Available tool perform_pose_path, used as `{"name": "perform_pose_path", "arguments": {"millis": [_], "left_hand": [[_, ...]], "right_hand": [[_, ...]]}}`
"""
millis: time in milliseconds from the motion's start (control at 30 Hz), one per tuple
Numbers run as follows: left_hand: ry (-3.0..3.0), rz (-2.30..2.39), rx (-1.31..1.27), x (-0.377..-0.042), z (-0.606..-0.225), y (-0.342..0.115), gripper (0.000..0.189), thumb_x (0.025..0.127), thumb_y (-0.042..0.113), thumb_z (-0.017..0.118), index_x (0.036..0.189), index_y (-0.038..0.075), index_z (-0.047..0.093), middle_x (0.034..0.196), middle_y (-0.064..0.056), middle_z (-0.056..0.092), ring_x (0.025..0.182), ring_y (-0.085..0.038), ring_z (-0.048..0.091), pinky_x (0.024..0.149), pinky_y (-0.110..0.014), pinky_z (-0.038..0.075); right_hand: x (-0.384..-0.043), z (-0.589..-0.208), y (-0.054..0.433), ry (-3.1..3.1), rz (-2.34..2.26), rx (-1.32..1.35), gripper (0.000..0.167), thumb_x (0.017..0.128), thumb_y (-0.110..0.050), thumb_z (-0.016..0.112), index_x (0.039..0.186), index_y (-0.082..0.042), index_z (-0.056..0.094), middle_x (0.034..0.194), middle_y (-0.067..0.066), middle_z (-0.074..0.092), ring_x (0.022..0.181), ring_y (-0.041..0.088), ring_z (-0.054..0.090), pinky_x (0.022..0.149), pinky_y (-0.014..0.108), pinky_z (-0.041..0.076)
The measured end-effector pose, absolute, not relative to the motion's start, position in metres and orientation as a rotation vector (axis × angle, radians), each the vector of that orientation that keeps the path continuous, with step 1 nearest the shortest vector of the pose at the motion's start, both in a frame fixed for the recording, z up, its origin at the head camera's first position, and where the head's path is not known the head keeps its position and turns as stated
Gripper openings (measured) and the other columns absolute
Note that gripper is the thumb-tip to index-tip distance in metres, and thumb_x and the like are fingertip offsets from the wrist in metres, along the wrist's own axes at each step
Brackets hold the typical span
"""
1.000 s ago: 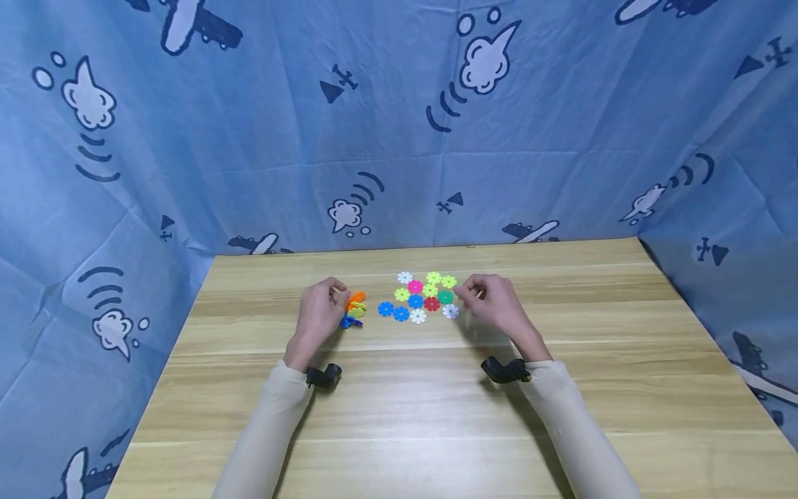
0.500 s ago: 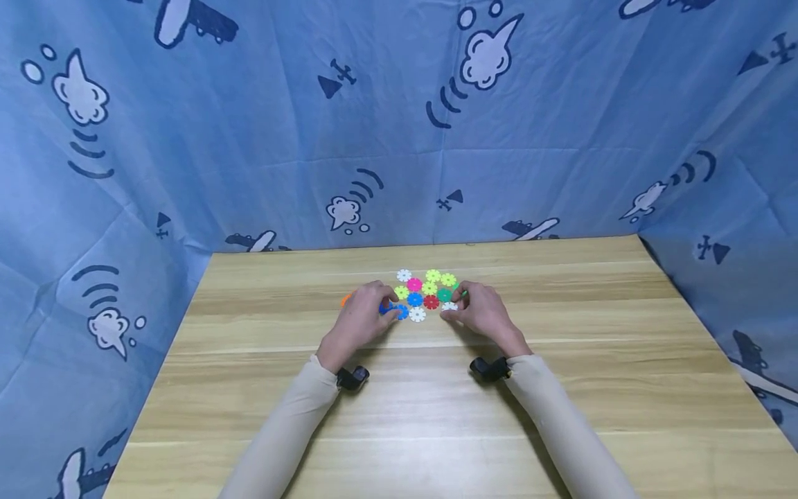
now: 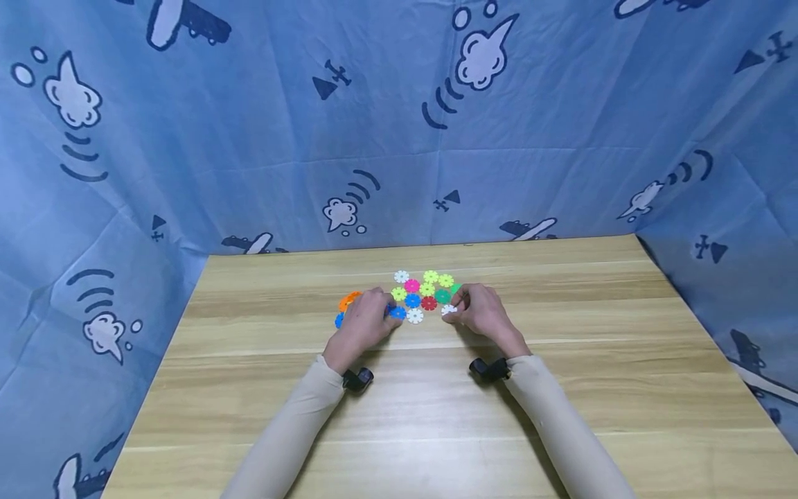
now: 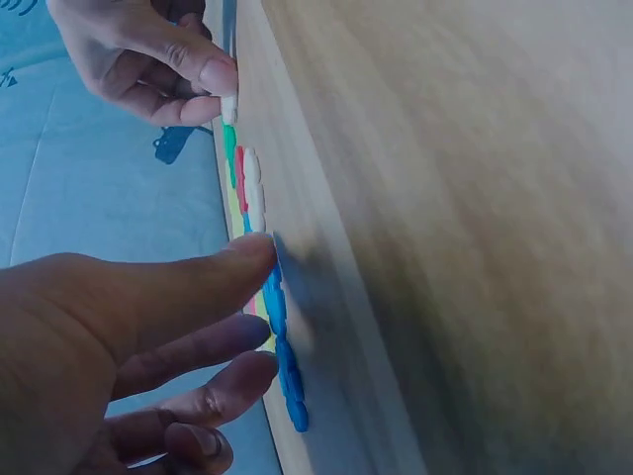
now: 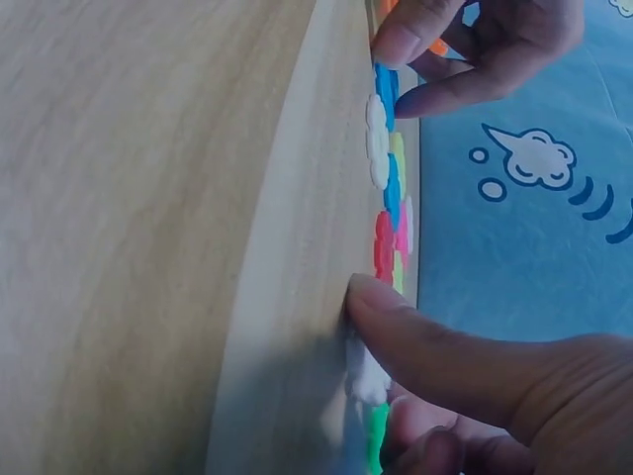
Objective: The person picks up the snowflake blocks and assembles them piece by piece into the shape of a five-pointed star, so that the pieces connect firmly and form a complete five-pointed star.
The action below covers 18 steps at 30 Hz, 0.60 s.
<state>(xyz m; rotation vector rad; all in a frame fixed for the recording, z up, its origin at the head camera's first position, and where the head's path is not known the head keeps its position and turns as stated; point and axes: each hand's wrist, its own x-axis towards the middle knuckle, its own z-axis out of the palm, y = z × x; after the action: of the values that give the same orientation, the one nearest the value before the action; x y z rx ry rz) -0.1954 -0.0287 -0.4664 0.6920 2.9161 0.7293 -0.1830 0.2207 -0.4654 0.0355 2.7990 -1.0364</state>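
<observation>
Right hand (image 3: 481, 310): thumb and fingers drawn narrow, pinching a white disc (image 3: 449, 310) at the near right of a flat disc cluster (image 3: 413, 301) on the wooden table (image 3: 411, 423). Left hand (image 3: 366, 319): thumb and curved fingers parted about blue discs (image 3: 398, 313), cluster's left end; cannot tell whether gripping. Orange discs (image 3: 347, 301) lie just left.

Those flower-shaped discs (image 3: 428, 303) come in white, pink, red, orange, blue, green and a super loud yellow-green, while the worktop (image 3: 436, 436) is pale woodgrain with browner streaks, the sleeves (image 3: 289, 419) are plain cream, the wrist cameras (image 3: 488, 370) black, and the blue curtain (image 3: 374, 111) has navy-and-white planes (image 3: 189, 23) plus whitish clouds (image 3: 482, 61).
</observation>
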Motion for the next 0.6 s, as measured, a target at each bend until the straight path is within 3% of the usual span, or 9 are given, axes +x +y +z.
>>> {"name": "perform_pose_path", "arguments": {"millis": [267,433,600], "left_hand": [[2.907,0.730,0.640,-0.1951,-0.4688,-0.0275,0.030,0.089,0.021,0.085,0.112,0.003,0.078,0.099,-0.010,0.071,0.083,-0.020,0.063,0.074,-0.032,0.058],[2.908,0.748,0.620,-0.1956,-0.4710,-0.0274,0.025,0.087,0.019,0.086,0.105,0.004,0.078,0.089,-0.006,0.065,0.075,-0.017,0.056,0.065,-0.027,0.050],[2.912,0.811,0.582,-0.1945,-0.4709,-0.0254,0.024,0.084,0.015,0.089,0.099,0.002,0.075,0.089,-0.007,0.064,0.076,-0.018,0.057,0.066,-0.028,0.051]], "right_hand": [[-0.1793,-0.4611,0.2240,2.787,-1.028,0.024,0.030,0.085,-0.021,0.088,0.087,-0.006,0.062,0.078,0.005,0.059,0.072,0.020,0.052,0.064,0.029,0.041],[-0.1762,-0.4597,0.2265,2.802,-1.027,-0.003,0.024,0.092,-0.022,0.082,0.085,-0.007,0.064,0.078,0.006,0.062,0.071,0.019,0.053,0.063,0.028,0.043],[-0.1747,-0.4589,0.2281,2.812,-1.035,-0.010,0.023,0.094,-0.023,0.079,0.085,-0.007,0.065,0.078,0.006,0.063,0.069,0.018,0.053,0.061,0.027,0.043]]}}
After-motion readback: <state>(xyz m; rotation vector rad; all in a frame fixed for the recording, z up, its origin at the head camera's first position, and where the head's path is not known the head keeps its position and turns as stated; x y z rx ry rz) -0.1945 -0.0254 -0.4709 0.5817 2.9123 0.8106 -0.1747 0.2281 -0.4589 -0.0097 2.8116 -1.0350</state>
